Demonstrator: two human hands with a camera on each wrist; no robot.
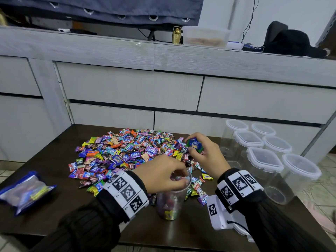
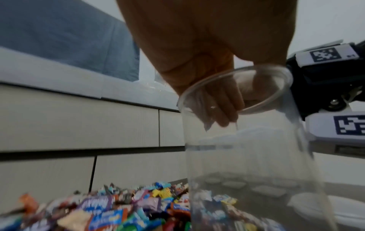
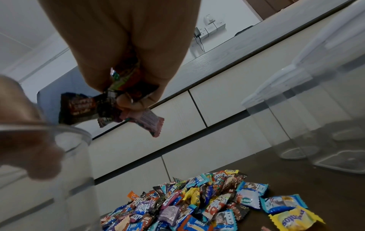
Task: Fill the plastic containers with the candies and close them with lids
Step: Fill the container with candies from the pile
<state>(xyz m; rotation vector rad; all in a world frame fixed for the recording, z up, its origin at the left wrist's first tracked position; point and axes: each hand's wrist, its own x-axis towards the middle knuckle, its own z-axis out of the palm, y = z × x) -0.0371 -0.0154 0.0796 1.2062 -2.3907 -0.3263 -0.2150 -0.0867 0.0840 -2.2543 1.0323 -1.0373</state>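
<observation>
Head view: the left hand [image 1: 161, 174] curls over the open clear container [image 1: 170, 202], beside the candy pile [image 1: 125, 153]. Left wrist view: fingertips [image 2: 223, 112] dip inside its rim. Right wrist view: the right hand [image 3: 126, 51] pinches several wrapped candies [image 3: 110, 107] above the pile.

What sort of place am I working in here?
Probably a room in a home, not a workshop: a dark low table stands against a whitish drawer unit, with a wall socket and tiled floor.
</observation>
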